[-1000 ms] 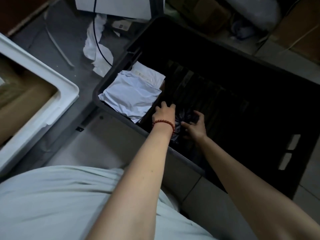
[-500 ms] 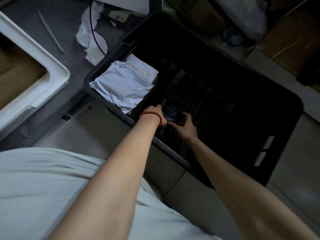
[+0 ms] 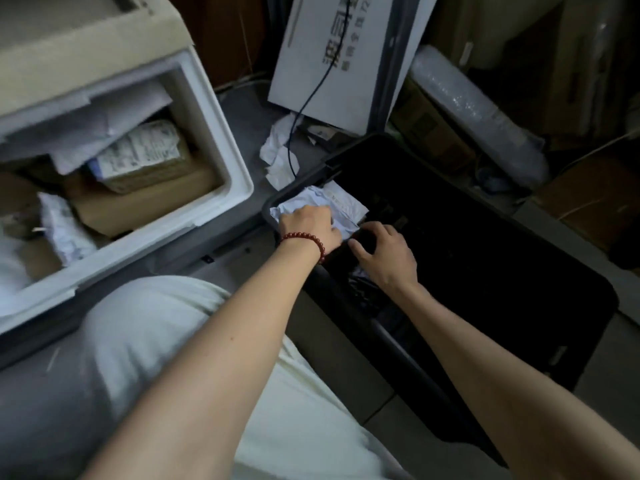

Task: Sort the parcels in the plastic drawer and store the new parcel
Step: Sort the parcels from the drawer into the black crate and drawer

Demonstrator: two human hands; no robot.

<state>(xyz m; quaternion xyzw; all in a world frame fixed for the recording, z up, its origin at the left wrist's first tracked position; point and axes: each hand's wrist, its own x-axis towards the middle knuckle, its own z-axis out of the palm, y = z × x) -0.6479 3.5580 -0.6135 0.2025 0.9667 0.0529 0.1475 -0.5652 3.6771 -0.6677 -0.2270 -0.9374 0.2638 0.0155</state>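
A black plastic crate (image 3: 585, 299) stands on the floor in front of me. In its near left corner lie crumpled white parcels (image 3: 348, 202). My left hand (image 3: 308, 226), with a red bead bracelet on the wrist, lies on the top white parcel, fingers curled into it. Just to its right, my right hand (image 3: 384, 254) curls thumb and fingers round a dark parcel (image 3: 363, 240) inside the crate; it hardly shows against the black interior. An open white plastic drawer (image 3: 225, 157) at the left holds several brown and white parcels (image 3: 145, 154).
A white printed carton (image 3: 332, 64) leans behind the crate with a black cable (image 3: 311, 95) hanging over it. Crumpled white paper (image 3: 277, 157) lies on the floor between drawer and crate. Bubble wrap (image 3: 474, 109) and cardboard boxes (image 3: 588, 199) crowd the right. My knee is at the bottom.
My left hand left the dark parcel and moved onto the white parcel. The right hand stayed on the dark parcel beside it. My view swung left and up, bringing the white drawer's inside into sight.
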